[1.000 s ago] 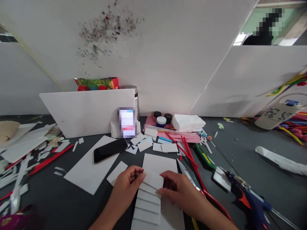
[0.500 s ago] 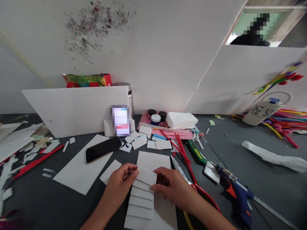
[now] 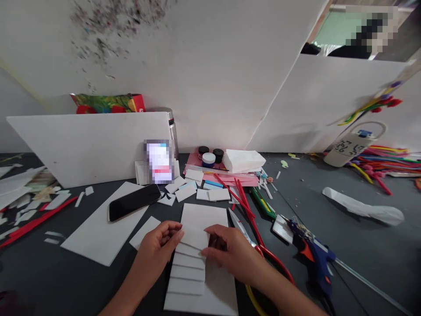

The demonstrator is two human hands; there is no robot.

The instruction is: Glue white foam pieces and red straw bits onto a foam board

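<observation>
A small white rectangle of board point(image 3: 194, 237) is pinched at its left edge by my left hand point(image 3: 160, 242). My right hand point(image 3: 232, 251) grips the same piece at its right edge, thumb and fingers closed. It lies slightly tilted over a row of overlapping white strips point(image 3: 187, 274), stacked like steps. Those strips rest on the left part of a larger white board point(image 3: 219, 287). Beside my right hand lie scissors point(image 3: 243, 228) with red and yellow handles, partly hidden under my forearm.
To the left, a black phone point(image 3: 134, 202) lies on a white sheet point(image 3: 98, 237). A lit phone point(image 3: 159, 162) leans on an upright white panel point(image 3: 98, 147). Right are a green cutter point(image 3: 261, 202) and a blue glue gun point(image 3: 312, 259). Paint jars point(image 3: 208, 159) stand behind.
The whole scene has shifted a little to the left and up as the view turned. Both hands keep their grip on the white piece, with little movement against the board.
</observation>
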